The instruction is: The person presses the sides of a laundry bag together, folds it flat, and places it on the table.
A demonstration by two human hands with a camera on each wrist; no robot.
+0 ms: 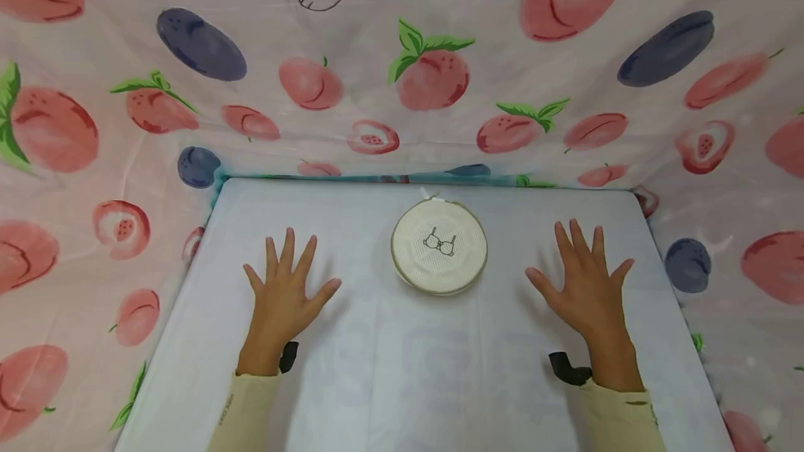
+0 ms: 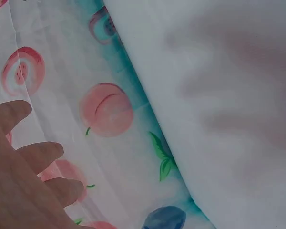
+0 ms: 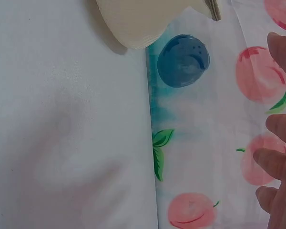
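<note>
A round embroidery hoop (image 1: 439, 272) with cream cloth stretched in it lies on the white table (image 1: 433, 375), toward its far side. A pair of glasses is outlined in dark lines on the cloth. To the hoop's left, my left hand (image 1: 281, 305) is held over the table with fingers spread, holding nothing. My right hand (image 1: 587, 295) is spread likewise on the other side, also holding nothing and apart from the hoop. Part of the hoop's cream cloth (image 3: 133, 21) shows at the top of the right wrist view. Fingers of the left hand (image 2: 24, 176) appear in the left wrist view.
A fruit-printed sheet (image 1: 352, 40) hangs behind the table and along both sides. Black bands (image 1: 570, 370) sit at the wrists, near the cream sleeves (image 1: 622, 420). Soft hand shadows fall on the table top.
</note>
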